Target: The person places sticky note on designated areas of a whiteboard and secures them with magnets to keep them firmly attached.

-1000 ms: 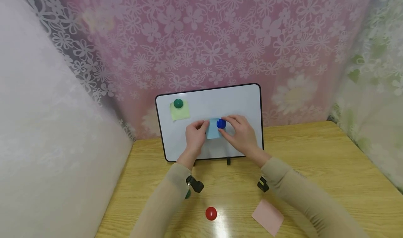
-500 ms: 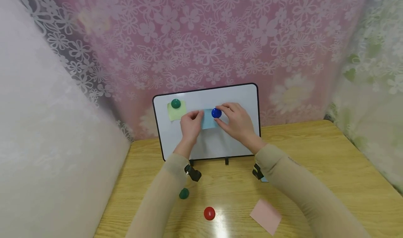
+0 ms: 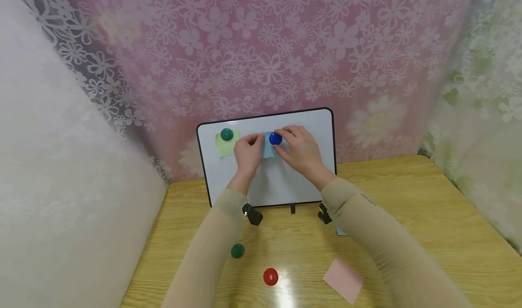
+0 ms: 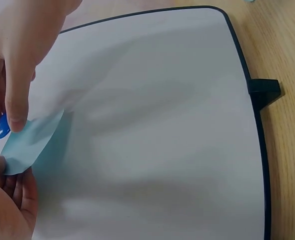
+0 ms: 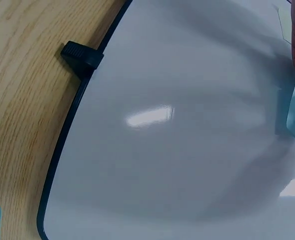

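A light blue sticky note is at the upper middle of the whiteboard. My left hand pinches its left edge between thumb and fingers. With thumb and index finger, my right hand grips a round blue magnet over the note's upper right part. In the left wrist view the blue note stands off the board, its lower edge curling away, and the blue magnet shows under the right thumb. To the left, a green magnet sits on a yellow-green note on the board.
On the wooden table lie another green magnet, a red magnet and a pink note. More blue paper peeks out by the right sleeve. Small black feet support the board.
Both hands have moved up the whiteboard and slightly left, taking the blue note and blue magnet with them. The green magnet and yellow-green note on the board stay in place.
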{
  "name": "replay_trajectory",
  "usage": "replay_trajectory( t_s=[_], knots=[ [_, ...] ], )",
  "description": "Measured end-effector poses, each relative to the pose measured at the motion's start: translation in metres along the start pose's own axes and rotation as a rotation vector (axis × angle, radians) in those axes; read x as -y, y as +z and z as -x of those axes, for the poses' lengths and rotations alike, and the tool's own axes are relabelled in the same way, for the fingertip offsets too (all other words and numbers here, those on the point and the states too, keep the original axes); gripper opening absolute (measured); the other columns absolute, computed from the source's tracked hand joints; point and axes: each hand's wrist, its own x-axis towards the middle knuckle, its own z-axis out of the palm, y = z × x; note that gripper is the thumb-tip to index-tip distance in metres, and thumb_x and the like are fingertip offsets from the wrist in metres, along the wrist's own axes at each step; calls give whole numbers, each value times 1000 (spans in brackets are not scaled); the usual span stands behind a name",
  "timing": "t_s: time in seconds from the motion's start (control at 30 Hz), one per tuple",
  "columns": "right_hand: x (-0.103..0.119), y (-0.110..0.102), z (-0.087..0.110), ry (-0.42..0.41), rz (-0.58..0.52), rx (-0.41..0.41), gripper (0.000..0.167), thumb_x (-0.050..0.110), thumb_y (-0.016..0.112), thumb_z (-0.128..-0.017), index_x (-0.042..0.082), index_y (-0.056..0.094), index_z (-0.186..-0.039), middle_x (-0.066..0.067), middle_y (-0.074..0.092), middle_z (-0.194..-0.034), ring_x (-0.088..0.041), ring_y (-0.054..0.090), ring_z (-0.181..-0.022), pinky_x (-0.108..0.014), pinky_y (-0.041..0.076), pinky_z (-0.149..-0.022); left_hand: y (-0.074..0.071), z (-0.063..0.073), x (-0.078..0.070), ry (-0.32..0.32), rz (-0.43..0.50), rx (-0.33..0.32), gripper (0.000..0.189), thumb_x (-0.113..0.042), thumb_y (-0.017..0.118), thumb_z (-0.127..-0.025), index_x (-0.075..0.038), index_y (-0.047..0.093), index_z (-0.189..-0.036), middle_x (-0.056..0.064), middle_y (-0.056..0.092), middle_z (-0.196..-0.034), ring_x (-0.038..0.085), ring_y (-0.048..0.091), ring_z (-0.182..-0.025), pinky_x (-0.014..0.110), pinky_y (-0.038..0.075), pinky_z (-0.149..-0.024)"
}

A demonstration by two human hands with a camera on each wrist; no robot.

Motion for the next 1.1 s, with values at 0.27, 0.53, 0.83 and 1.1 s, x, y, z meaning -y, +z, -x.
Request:
replay_trajectory(
  t_s=[0.27,0.53,0.83,1.1],
  knots=[
    [1,3,-10,44,15,-2,46,27,84,-96,5,72,-134,-15,68,-127,-35,62,-121,-48,52,-106,0,-7,-4,-1,-16,-6,32,-30,68,-108,-7,78,-128,6,75,-120,21,65,-111,32,56,-101],
    [4,6,-22,97,37,53,45,27,83,-98,6,72,-136,-14,67,-130,-35,60,-125,-48,50,-108,2,-9,-5,6,-23,-13,33,-30,67,-109,-6,77,-129,6,75,-120,21,65,-111,31,57,-99],
    [9,9,-29,149,72,92,44,27,80,-100,8,71,-138,-12,67,-132,-33,59,-127,-49,50,-107,4,-11,-7,5,-17,-28,31,-28,66,-109,-6,79,-125,5,76,-116,19,65,-108,33,57,-98],
    [12,13,-33,155,109,102,44,29,80,-100,8,71,-138,-11,67,-134,-33,59,-127,-50,51,-106,2,-12,-7,5,-21,-31,30,-28,65,-110,-6,79,-124,5,75,-117,19,65,-108,32,57,-98]
  ],
)
